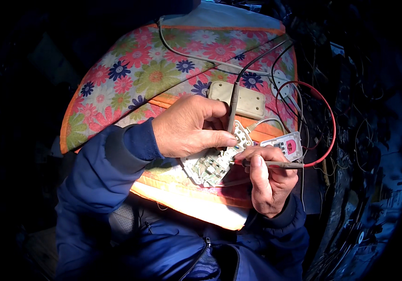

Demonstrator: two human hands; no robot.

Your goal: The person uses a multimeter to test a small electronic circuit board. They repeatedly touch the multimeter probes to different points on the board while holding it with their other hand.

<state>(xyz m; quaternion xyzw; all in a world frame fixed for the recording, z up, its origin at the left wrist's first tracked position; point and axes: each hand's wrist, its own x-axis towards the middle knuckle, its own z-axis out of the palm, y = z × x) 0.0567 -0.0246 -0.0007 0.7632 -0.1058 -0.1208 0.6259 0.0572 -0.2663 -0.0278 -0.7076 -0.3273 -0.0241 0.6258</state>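
Observation:
An opened white plastic housing with a green circuit board (pixel 208 171) lies on a flowered cloth. My left hand (pixel 191 124) is closed on a dark test probe (pixel 233 105) that points down at the upper part of the board, its thumb over the board. My right hand (pixel 269 180) pinches a second probe with a red lead (pixel 285 165), held sideways at the board's right edge; the exact contact of the tips is unclear. Behind my left hand lies a beige plastic cover (pixel 236 98), and beside my right hand a white panel with a pink piece (pixel 280 145).
The folded cloth (pixel 112 93) has orange trim. A pale round fitting (pixel 280 82) sits at its right with white, black and red wires looping around it. Dark, cluttered things and loose wires (pixel 350 164) fill the area to the right.

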